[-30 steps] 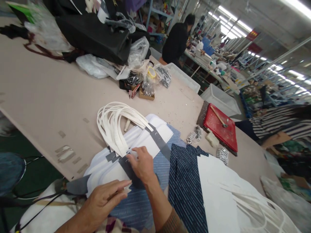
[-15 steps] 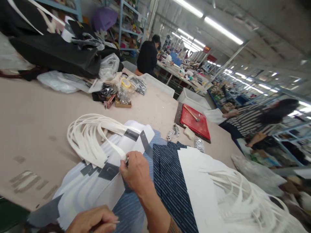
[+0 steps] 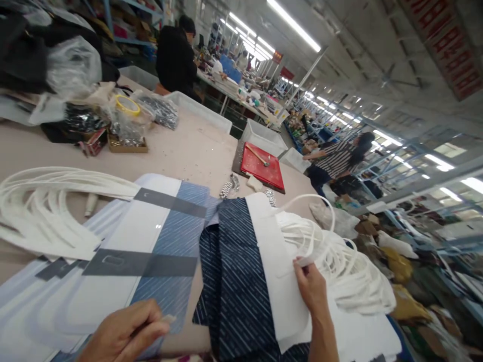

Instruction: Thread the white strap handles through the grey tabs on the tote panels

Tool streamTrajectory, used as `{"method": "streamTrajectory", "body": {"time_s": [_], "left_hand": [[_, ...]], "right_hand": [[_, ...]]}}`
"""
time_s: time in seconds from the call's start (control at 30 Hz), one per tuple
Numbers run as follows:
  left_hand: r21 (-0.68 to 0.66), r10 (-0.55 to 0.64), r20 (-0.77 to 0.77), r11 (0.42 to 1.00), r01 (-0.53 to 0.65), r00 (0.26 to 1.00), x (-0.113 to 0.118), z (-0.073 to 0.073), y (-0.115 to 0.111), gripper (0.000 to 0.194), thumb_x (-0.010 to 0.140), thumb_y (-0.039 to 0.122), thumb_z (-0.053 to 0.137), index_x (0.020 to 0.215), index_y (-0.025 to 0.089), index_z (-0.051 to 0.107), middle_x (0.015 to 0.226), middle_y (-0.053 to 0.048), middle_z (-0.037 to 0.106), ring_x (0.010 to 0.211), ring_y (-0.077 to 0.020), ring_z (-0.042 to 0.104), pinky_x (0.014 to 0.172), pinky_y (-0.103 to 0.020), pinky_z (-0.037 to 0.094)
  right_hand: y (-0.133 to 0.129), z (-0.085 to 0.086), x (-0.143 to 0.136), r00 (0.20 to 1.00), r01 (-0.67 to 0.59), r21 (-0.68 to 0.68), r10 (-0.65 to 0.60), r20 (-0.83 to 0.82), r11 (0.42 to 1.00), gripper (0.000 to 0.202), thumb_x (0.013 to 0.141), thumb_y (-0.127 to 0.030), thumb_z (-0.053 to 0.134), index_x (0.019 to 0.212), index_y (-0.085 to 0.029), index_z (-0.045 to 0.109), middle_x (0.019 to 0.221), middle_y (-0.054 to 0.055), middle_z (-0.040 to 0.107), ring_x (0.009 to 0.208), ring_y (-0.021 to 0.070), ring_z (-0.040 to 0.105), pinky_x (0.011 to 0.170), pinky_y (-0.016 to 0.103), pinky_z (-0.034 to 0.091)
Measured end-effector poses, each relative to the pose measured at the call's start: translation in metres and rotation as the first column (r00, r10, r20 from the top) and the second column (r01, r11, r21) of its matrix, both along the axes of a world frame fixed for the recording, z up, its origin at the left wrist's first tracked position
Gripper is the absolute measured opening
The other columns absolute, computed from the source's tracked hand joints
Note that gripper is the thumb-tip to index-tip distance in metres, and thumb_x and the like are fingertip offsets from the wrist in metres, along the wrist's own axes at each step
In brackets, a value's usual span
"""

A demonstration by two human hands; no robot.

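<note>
My right hand (image 3: 310, 282) pinches a white strap at the edge of a bundle of looped white straps (image 3: 349, 266), which lies on white panels at the right. Beside it is a stack of dark blue striped fabric (image 3: 241, 266). My left hand (image 3: 130, 329) is closed in a pinch at the lower left, with a small pale piece between its fingertips, over white and light-blue panels (image 3: 132, 231) crossed by grey strips. Another bundle of white straps (image 3: 49, 211) loops at the far left.
A red board (image 3: 264, 168) with a hammer lies near the table's far edge. Yellow tape (image 3: 127, 104), small boxes and plastic bags sit at the back left. White bins (image 3: 264, 136) stand beyond the table. Two people are farther away.
The view has turned to the right. My right hand has left the left-hand white panels and now holds a strap on the right-hand pile. My left hand remains closed at the lower left.
</note>
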State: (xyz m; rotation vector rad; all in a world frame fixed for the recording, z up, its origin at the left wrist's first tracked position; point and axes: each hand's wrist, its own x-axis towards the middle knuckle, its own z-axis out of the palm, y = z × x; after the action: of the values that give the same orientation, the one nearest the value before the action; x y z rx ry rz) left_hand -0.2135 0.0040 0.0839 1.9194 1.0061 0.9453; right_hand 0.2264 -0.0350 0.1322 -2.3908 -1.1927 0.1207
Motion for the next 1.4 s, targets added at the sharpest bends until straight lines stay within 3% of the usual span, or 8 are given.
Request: {"method": "streamTrajectory", "body": {"time_s": [0.13,0.27,0.47,0.63,0.77,0.97,1.13,1.4], "left_hand": [[0.181,-0.095,-0.037,0.978,0.100,0.995,0.007,0.008,0.009,0.040,0.099,0.046,0.049,0.068,0.021,0.048,0.064,0.005,0.054,0.058,-0.0103,0.053,0.057,-0.019,0.041],[0.328,-0.072,-0.152,0.937,0.119,0.986,0.012,0.009,0.010,0.040,0.100,0.045,0.048,0.068,0.021,0.046,0.064,0.005,0.050,0.058,-0.0115,0.047,0.056,-0.023,0.035],[0.409,-0.036,-0.269,0.901,0.148,0.963,0.006,0.014,0.010,0.039,0.102,0.039,0.046,0.068,0.020,0.050,0.064,0.003,0.049,0.058,-0.0127,0.048,0.054,-0.027,0.034],[0.336,0.012,-0.247,0.939,0.074,0.969,-0.009,0.011,0.010,0.033,0.103,0.038,0.045,0.075,0.020,0.054,0.067,0.003,0.055,0.060,-0.0124,0.053,0.055,-0.026,0.038],[0.262,0.028,-0.223,0.964,0.033,0.974,-0.023,0.008,0.013,0.029,0.104,0.026,0.040,0.080,0.020,0.055,0.068,0.004,0.057,0.061,-0.0113,0.056,0.057,-0.023,0.040],[0.351,0.169,-0.223,0.933,-0.083,0.960,-0.052,-0.003,0.034,0.032,0.101,0.014,0.040,0.072,0.019,0.053,0.061,0.003,0.052,0.056,-0.0114,0.051,0.056,-0.023,0.039],[0.284,0.276,-0.161,0.932,-0.224,0.948,-0.078,-0.008,0.047,0.024,0.099,0.019,0.048,0.079,0.020,0.061,0.066,0.002,0.061,0.060,-0.0120,0.059,0.061,-0.021,0.045],[-0.076,0.290,-0.003,0.954,-0.289,0.957,-0.075,-0.006,0.040,0.022,0.096,0.029,0.055,0.076,0.021,0.063,0.064,0.004,0.061,0.057,-0.0095,0.058,0.058,-0.016,0.045]], "right_hand": [[-0.027,-0.006,0.015,0.982,0.165,-0.266,-0.135,0.130,0.950,0.036,0.077,-0.047,0.055,0.090,-0.018,0.070,0.092,0.020,0.074,0.089,0.0374,0.070,0.080,0.047,0.052],[-0.012,0.004,-0.079,0.957,-0.257,0.071,0.264,-0.116,0.964,0.027,0.085,-0.043,0.057,0.094,-0.023,0.071,0.094,0.010,0.075,0.083,0.0258,0.071,0.076,0.036,0.055],[0.023,0.014,-0.226,0.376,-0.891,0.232,0.920,-0.108,0.391,0.019,0.092,-0.017,0.055,0.107,-0.022,0.065,0.094,0.006,0.071,0.086,0.0183,0.064,0.077,0.029,0.052],[0.036,0.003,-0.249,0.268,-0.940,0.211,0.963,-0.025,0.268,0.013,0.093,-0.016,0.052,0.089,-0.021,0.064,0.077,0.004,0.068,0.072,0.0169,0.062,0.066,0.027,0.049],[0.052,-0.014,-0.266,0.317,-0.907,0.288,0.948,-0.019,0.309,0.016,0.086,-0.010,0.052,0.084,-0.020,0.064,0.072,0.003,0.067,0.068,0.0167,0.062,0.062,0.027,0.048],[0.091,-0.034,-0.316,0.432,-0.688,0.357,0.752,-0.498,0.631,0.014,0.073,-0.011,0.059,0.068,-0.020,0.069,0.063,-0.002,0.068,0.056,0.0116,0.061,0.058,0.020,0.048],[0.121,-0.047,-0.351,0.392,-0.658,0.340,0.692,-0.606,0.671,0.014,0.072,-0.017,0.058,0.069,-0.019,0.071,0.065,-0.002,0.070,0.057,0.0124,0.061,0.059,0.022,0.050],[0.202,-0.110,-0.332,0.428,-0.413,0.173,0.358,-0.830,0.894,0.030,0.074,-0.041,0.063,0.081,-0.012,0.069,0.057,0.000,0.063,0.050,0.0131,0.057,0.052,0.025,0.050]]}}
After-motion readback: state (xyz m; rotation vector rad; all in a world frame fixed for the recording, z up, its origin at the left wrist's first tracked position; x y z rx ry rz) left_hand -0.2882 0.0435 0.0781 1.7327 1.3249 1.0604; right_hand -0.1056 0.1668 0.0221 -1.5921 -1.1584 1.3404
